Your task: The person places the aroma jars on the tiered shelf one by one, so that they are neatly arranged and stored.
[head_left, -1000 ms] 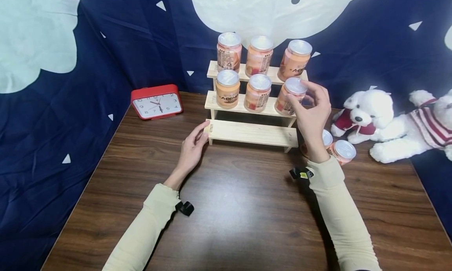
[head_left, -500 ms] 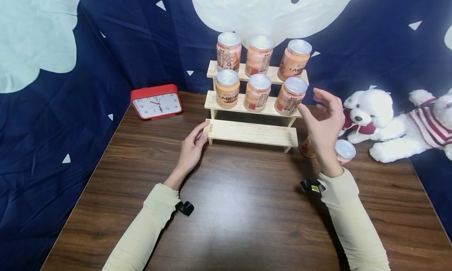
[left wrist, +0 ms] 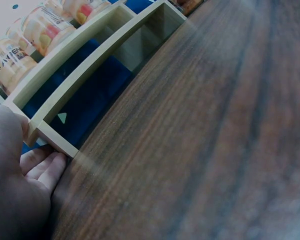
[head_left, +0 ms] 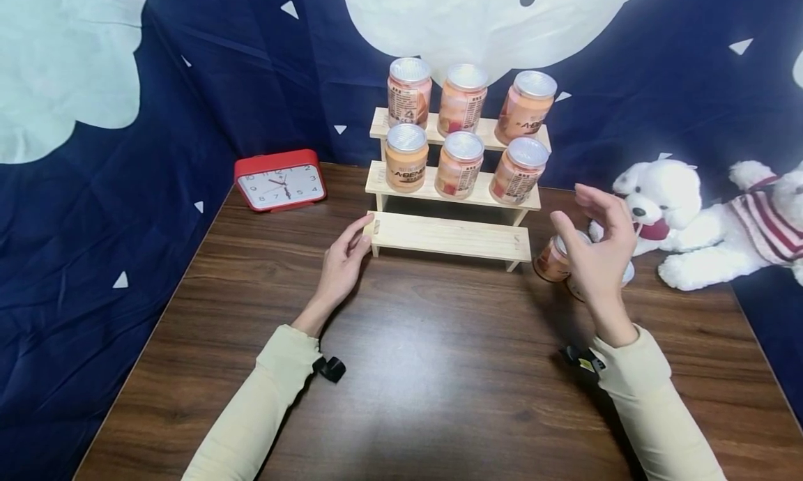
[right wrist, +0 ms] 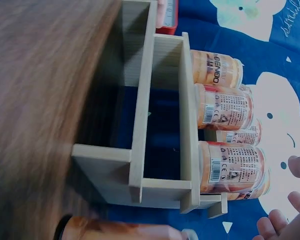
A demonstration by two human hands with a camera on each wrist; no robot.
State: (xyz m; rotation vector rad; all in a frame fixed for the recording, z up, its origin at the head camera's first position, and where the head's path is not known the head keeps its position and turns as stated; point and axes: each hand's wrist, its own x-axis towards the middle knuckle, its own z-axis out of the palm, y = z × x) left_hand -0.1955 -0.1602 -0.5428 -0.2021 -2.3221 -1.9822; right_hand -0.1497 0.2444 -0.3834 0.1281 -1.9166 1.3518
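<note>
A three-step wooden rack stands on the table, its lowest step bare. My left hand grips the left end of that step; in the left wrist view its fingers lie at the leg. Three peach-orange jars with silver lids stand on the middle step, among them the right-hand jar; three more stand on the top step, including the left one. My right hand, holding nothing, hovers with spread thumb and fingers right of the rack. Below it a loose jar shows, with others partly hidden behind the hand.
A red alarm clock stands left of the rack. White plush dogs sit at the right edge of the brown wood table. Dark blue patterned cloth hangs behind.
My right hand has let go of the right jar on the middle step and moved right and down, over the loose jars. My left hand stays at the rack's end.
</note>
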